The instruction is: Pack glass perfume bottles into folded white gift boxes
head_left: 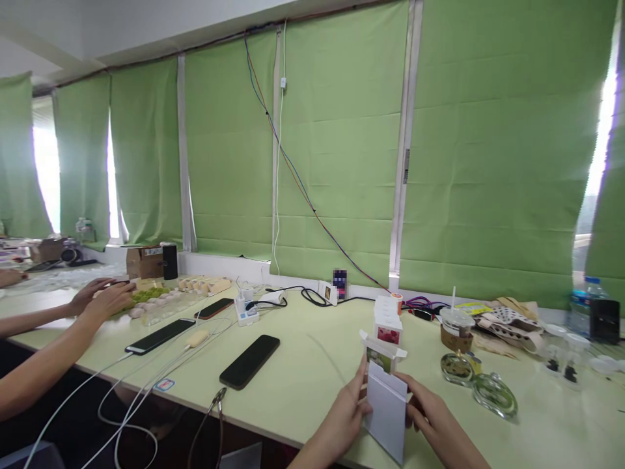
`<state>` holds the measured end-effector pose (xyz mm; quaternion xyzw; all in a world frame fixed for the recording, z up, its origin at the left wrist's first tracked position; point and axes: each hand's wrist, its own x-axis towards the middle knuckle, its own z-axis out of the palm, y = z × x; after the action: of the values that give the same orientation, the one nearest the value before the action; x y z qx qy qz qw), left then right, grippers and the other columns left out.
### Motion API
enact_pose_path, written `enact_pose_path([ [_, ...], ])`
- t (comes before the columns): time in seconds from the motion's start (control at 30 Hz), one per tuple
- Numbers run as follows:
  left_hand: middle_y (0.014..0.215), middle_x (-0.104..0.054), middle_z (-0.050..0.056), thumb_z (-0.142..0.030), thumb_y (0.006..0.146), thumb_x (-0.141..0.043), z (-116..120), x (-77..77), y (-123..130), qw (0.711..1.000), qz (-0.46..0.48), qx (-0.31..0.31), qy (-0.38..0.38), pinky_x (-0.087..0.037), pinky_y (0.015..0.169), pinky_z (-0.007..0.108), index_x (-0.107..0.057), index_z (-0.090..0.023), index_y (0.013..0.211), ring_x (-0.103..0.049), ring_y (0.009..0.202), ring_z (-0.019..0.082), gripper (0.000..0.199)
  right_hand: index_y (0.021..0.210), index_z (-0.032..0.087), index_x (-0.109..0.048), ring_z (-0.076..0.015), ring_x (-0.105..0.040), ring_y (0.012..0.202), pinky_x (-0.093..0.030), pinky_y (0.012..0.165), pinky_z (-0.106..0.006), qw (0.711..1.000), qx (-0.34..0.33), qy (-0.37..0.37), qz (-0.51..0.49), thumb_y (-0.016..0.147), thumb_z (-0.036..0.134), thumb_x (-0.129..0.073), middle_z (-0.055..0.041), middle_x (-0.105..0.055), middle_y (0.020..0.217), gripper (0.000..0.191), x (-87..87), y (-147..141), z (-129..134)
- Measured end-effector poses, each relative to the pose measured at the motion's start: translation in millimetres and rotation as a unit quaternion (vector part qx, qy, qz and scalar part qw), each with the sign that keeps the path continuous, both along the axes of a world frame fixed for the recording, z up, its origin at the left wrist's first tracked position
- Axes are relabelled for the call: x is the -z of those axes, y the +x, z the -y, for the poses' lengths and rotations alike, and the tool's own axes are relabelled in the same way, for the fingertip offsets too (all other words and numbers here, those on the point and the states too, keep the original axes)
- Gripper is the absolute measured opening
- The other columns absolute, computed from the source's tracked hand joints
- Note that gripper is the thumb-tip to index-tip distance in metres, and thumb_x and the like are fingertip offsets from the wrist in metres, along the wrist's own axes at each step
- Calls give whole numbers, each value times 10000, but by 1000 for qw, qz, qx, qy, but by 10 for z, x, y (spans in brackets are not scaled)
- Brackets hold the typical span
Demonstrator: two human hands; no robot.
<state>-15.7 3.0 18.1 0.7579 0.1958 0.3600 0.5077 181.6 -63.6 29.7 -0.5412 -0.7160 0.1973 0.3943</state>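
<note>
A small white cardboard box (385,417) is held upright between my two hands at the table's front edge, its plain side facing me. My left hand (346,407) is closed on its left side, and my right hand (426,409) grips its right side. Just beyond it shows a box with spread white flaps and a green picture (379,359); whether it is part of the held box I cannot tell. Farther back, a row of small white boxes (388,312) stands, the nearest with a red picture. Both hands' fingertips are partly hidden by the cardboard.
Right of my hands lie two green glass bottles (494,395), a lidded cup with a straw (456,326) and clear plastic cups (569,358). Several phones (250,361), a power strip (247,309) and cables lie left. Another person's hands (110,296) work over small pale items.
</note>
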Motion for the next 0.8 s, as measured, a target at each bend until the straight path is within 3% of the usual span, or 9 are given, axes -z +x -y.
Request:
enact_pose_path([
  [0.13,1402,-418,128,-150,804,-516,128,-24,25,997,-6,-71,35,-404,1001,387,-103,-234,1478,-452,1238,249,795,1255,208,-522,-199,-651,732,-486,701,-272,995,66,32,69,841,307,-468,-44,-709,841,429,-39,-42,63],
  [0.23,1490,-287,122,-233,748,-635,218,-59,37,994,-46,-26,94,-314,1073,438,-127,-232,1476,-315,1335,309,887,1260,223,-522,-209,-658,696,-490,673,-281,993,74,37,89,841,329,-480,-38,-715,796,434,-37,-103,91],
  [0.33,1517,-199,152,-286,564,-807,237,-64,70,991,-77,6,111,-227,1113,460,-116,-191,1477,-227,1364,362,1149,1231,201,-535,-210,-655,669,-496,654,-286,997,17,21,76,835,322,-484,-40,-713,750,417,-35,-173,99],
  [0.4,1471,-288,160,-256,509,-839,221,-47,99,994,-59,-12,90,-258,1098,438,-192,-182,1459,-293,1329,356,1151,1234,196,-518,-198,-656,687,-504,665,-278,998,-41,15,46,835,289,-473,-44,-712,775,412,-41,-202,101],
  [0.5,1247,-520,94,-184,624,-746,187,-16,121,999,-6,-25,41,-402,953,371,-382,-213,1332,-503,1128,280,797,1242,204,-484,-182,-651,729,-507,698,-272,996,-76,29,24,847,251,-461,-42,-690,825,398,-47,-196,100],
  [0.57,1033,-586,34,-133,651,-682,155,2,109,1000,12,-18,-13,-449,753,286,-409,-218,1241,-581,893,205,655,1179,219,-508,-177,-630,735,-503,691,-275,997,-24,66,30,870,276,-461,-46,-650,864,318,-47,-166,98],
  [0.67,845,-560,-33,-87,615,-668,79,30,46,995,14,11,-103,-355,581,193,-358,-230,1184,-543,684,127,663,1044,238,-550,-195,-595,830,-496,734,-302,986,72,145,40,861,322,-506,-67,-564,971,206,-61,-114,103],
  [0.8,956,-573,-7,-109,608,-725,-14,45,-55,985,39,101,-137,-371,665,219,-368,-233,1175,-565,824,158,682,990,250,-569,-241,-525,1047,-449,882,-360,978,87,187,38,799,297,-588,-83,-484,1143,198,-101,-73,117],
])
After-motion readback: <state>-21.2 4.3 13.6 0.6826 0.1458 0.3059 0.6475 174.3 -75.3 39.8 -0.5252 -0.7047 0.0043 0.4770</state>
